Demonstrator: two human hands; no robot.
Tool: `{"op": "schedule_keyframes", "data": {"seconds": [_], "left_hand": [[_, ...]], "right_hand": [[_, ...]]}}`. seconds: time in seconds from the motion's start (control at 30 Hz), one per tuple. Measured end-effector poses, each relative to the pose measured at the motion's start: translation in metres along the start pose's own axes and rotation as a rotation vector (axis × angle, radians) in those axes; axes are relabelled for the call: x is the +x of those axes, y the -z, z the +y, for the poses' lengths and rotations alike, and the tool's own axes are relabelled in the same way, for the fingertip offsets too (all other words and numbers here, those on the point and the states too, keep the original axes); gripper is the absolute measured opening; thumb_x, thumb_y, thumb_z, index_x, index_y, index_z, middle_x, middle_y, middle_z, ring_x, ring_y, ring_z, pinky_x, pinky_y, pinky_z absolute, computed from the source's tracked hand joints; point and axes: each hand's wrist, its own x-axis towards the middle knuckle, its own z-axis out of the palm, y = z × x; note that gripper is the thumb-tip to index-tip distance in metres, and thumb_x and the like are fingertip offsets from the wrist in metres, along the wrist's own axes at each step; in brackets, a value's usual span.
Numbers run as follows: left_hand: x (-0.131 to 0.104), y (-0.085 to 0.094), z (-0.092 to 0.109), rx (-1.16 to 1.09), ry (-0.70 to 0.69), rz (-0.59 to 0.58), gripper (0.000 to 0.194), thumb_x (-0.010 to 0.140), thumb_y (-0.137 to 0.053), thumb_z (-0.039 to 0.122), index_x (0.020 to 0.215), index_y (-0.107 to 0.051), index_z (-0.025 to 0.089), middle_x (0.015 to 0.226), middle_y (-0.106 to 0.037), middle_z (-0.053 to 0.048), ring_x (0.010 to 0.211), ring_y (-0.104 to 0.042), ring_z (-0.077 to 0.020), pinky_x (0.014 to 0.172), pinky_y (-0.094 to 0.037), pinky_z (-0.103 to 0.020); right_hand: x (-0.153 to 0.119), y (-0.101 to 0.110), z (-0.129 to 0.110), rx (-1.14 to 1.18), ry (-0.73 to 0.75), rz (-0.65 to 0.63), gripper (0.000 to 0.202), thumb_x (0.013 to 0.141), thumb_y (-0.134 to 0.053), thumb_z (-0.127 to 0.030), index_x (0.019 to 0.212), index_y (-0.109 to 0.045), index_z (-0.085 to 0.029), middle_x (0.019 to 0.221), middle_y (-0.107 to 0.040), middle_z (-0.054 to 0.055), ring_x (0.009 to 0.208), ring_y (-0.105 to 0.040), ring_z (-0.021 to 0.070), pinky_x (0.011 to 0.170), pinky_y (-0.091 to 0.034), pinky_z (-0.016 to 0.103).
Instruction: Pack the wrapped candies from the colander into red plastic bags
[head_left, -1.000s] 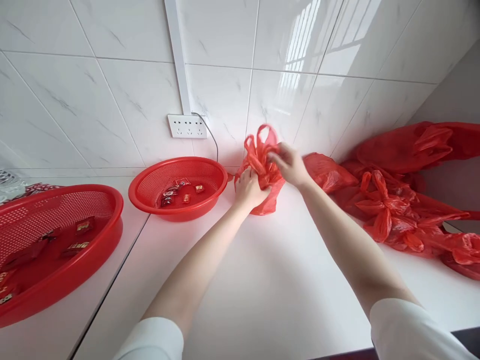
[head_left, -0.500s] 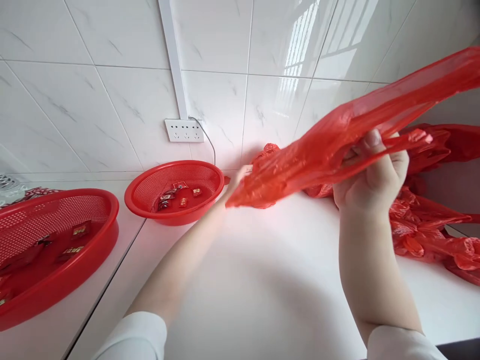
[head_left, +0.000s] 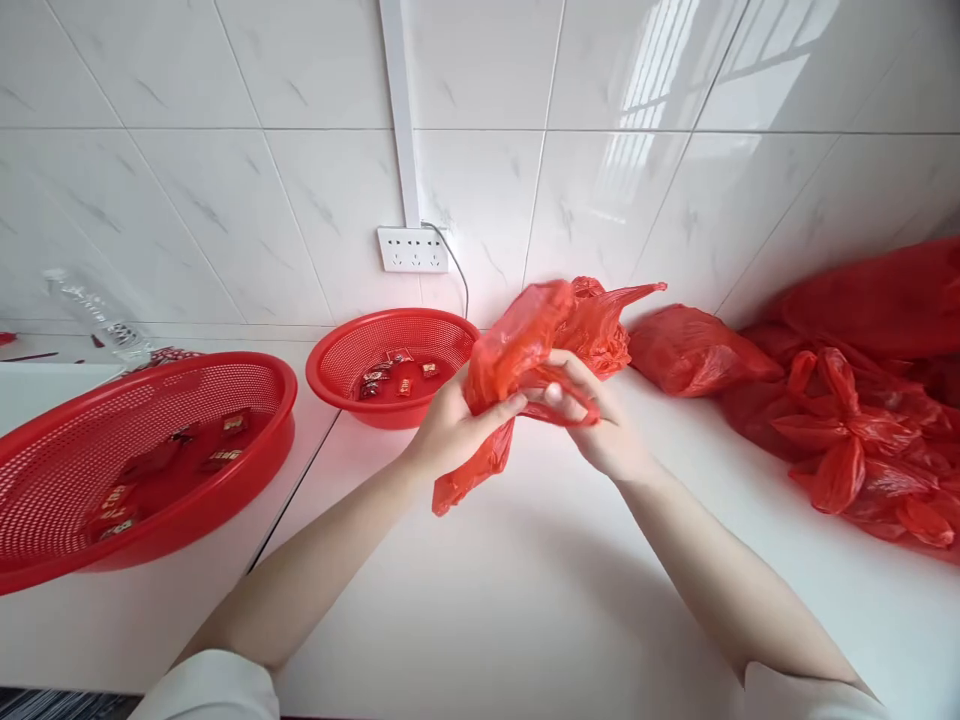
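A thin red plastic bag, crumpled, is held up between both hands above the white table. My left hand grips its left side, with the thumb pointing right and a loose tail of the bag hanging below. On the right, my right hand has its fingers closed around the other part of the bag, near my left fingertips. Just behind the hands stands a bunched red bag against the tiled wall. Left of them is a round red basket holding several small wrapped packets.
A larger red basket with packets stands at the left. Filled, knotted red bags pile up at the right. A clear plastic item lies behind the larger basket; a socket is on the wall.
The red bag, stretched out to the upper right before, is now gathered between my hands. My right hand has moved left and down, my left hand is in view around the bag. The view has shifted.
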Motion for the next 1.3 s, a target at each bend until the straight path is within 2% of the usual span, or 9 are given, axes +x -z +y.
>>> {"op": "schedule_keyframes", "data": {"seconds": [0.2, 0.43, 0.53, 0.63, 0.7, 0.8, 1.03, 1.13, 1.3], "left_hand": [[-0.027, 0.033, -0.014, -0.184, 0.149, 0.451, 0.024, 0.082, -0.061, 0.042, 0.09, -0.064, 0.019, 0.089, -0.067, -0.003, 0.087, -0.064, -0.0199, 0.076, -0.051, -0.03], [-0.06, 0.082, -0.034, -0.078, 0.199, 0.511, 0.015, 0.074, -0.065, 0.027, 0.086, -0.062, 0.018, 0.085, -0.064, -0.003, 0.082, -0.061, -0.018, 0.071, -0.05, -0.028], [-0.07, 0.092, -0.035, 0.151, 0.028, 0.62, 0.024, 0.07, -0.06, 0.017, 0.093, -0.058, 0.021, 0.094, -0.061, -0.002, 0.089, -0.058, -0.0171, 0.077, -0.049, -0.03], [-0.078, 0.084, -0.017, 0.461, -0.385, 0.744, 0.043, 0.066, -0.06, 0.013, 0.107, -0.053, 0.025, 0.103, -0.058, -0.003, 0.093, -0.057, -0.0184, 0.081, -0.049, -0.035], [-0.078, 0.068, 0.004, 0.626, -0.584, 0.528, 0.043, 0.071, -0.057, 0.013, 0.112, -0.054, 0.027, 0.103, -0.059, -0.004, 0.094, -0.058, -0.0205, 0.081, -0.05, -0.038], [-0.067, 0.035, 0.031, 0.808, -0.527, -0.175, 0.042, 0.082, -0.041, 0.005, 0.115, -0.056, 0.027, 0.116, -0.06, -0.006, 0.109, -0.056, -0.0206, 0.091, -0.048, -0.038], [-0.013, -0.024, 0.034, 0.593, -0.179, -0.837, 0.023, 0.094, -0.038, 0.028, 0.091, -0.06, 0.021, 0.092, -0.066, -0.004, 0.086, -0.061, -0.0194, 0.075, -0.047, -0.032], [-0.005, -0.026, 0.035, 0.674, 0.059, -0.957, 0.036, 0.093, -0.032, 0.03, 0.063, -0.05, 0.02, 0.06, -0.055, -0.001, 0.056, -0.052, -0.0164, 0.056, -0.039, -0.031], [-0.003, -0.002, 0.042, 1.056, 0.478, -0.755, 0.032, 0.087, -0.037, 0.036, 0.075, -0.062, 0.02, 0.067, -0.062, -0.006, 0.057, -0.057, -0.0207, 0.058, -0.04, -0.033]], "right_hand": [[-0.001, 0.017, 0.002, 0.328, -0.147, 0.042, 0.033, 0.092, -0.045, -0.05, 0.09, -0.061, -0.021, 0.037, -0.023, -0.012, 0.032, -0.02, 0.0061, 0.043, -0.036, 0.022], [-0.008, 0.068, -0.022, 0.12, -0.226, 0.144, 0.021, 0.084, -0.053, -0.028, 0.095, -0.067, -0.017, 0.08, -0.069, 0.005, 0.035, -0.034, 0.0037, 0.032, -0.016, 0.02], [-0.012, 0.072, -0.029, 0.062, -0.089, 0.135, 0.025, 0.084, -0.057, -0.033, 0.102, -0.067, -0.02, 0.111, -0.068, 0.009, 0.044, -0.045, 0.0056, 0.031, -0.02, 0.02], [-0.016, 0.058, -0.034, -0.046, 0.042, 0.096, 0.028, 0.077, -0.069, -0.024, 0.105, -0.066, -0.024, 0.113, -0.068, 0.006, 0.048, -0.046, 0.0055, 0.032, -0.027, 0.019], [-0.02, 0.044, -0.037, -0.107, 0.116, 0.039, 0.021, 0.078, -0.069, -0.021, 0.099, -0.067, -0.023, 0.103, -0.07, 0.005, 0.047, -0.047, 0.0061, 0.035, -0.034, 0.02], [-0.025, 0.024, -0.041, -0.217, 0.248, -0.058, 0.012, 0.081, -0.066, -0.017, 0.092, -0.069, -0.022, 0.091, -0.071, 0.004, 0.063, -0.06, 0.0117, 0.052, -0.05, 0.025], [-0.033, 0.013, -0.048, -0.412, 0.502, -0.174, 0.031, 0.088, -0.047, -0.006, 0.095, -0.071, -0.024, 0.092, -0.069, 0.004, 0.081, -0.066, 0.016, 0.065, -0.055, 0.031], [-0.038, 0.019, -0.054, -0.589, 0.571, -0.091, 0.036, 0.086, -0.045, -0.004, 0.092, -0.072, -0.027, 0.092, -0.07, 0.003, 0.081, -0.066, 0.0178, 0.067, -0.054, 0.033], [-0.056, 0.04, -0.073, -1.002, 0.618, 0.284, 0.044, 0.083, -0.045, -0.002, 0.089, -0.073, -0.036, 0.096, -0.067, 0.0, 0.087, -0.063, 0.0211, 0.072, -0.051, 0.036]]}}
